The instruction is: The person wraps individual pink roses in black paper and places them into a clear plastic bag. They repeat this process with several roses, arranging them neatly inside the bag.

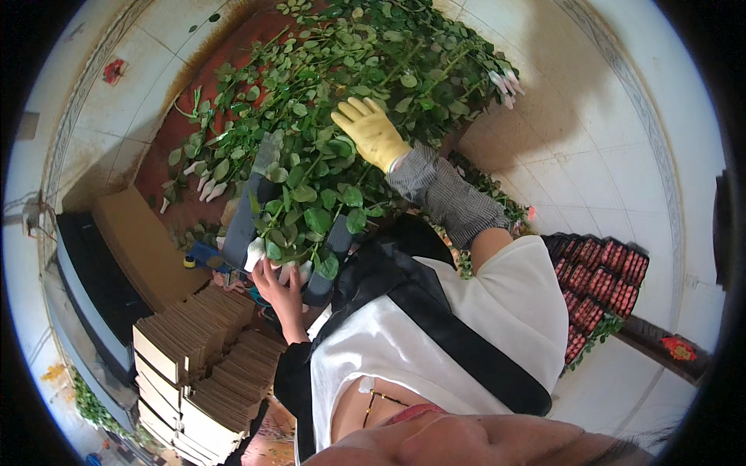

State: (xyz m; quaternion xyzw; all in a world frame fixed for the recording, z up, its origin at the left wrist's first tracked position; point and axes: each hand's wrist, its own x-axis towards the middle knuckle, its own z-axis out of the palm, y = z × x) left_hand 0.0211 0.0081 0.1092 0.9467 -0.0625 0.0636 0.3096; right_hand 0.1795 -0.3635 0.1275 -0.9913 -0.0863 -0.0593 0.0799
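My left hand (281, 291), bare, is at the flower heads of a bunch of cut rose stems. Its fingertips touch a rose bud in a white net sleeve (255, 254); whether they grip it I cannot tell. The bunch's green leaves (317, 221) lie between two dark grey padded bars, one on the left (243, 224) and one on the right (330, 262). My right hand (373, 133), in a yellow glove, is spread flat over the leafy stems farther up, fingers slightly apart. A grey checked sleeve covers that forearm.
A large heap of leafy rose stems (361, 58) covers the red surface (157, 157), with white-sleeved buds at both sides (506, 87). Stacked cardboard pieces (192, 332) and a cardboard sheet (148, 250) stand at left. Black-edged packs of pink items (606, 268) are piled at right, by a tiled wall (618, 186).
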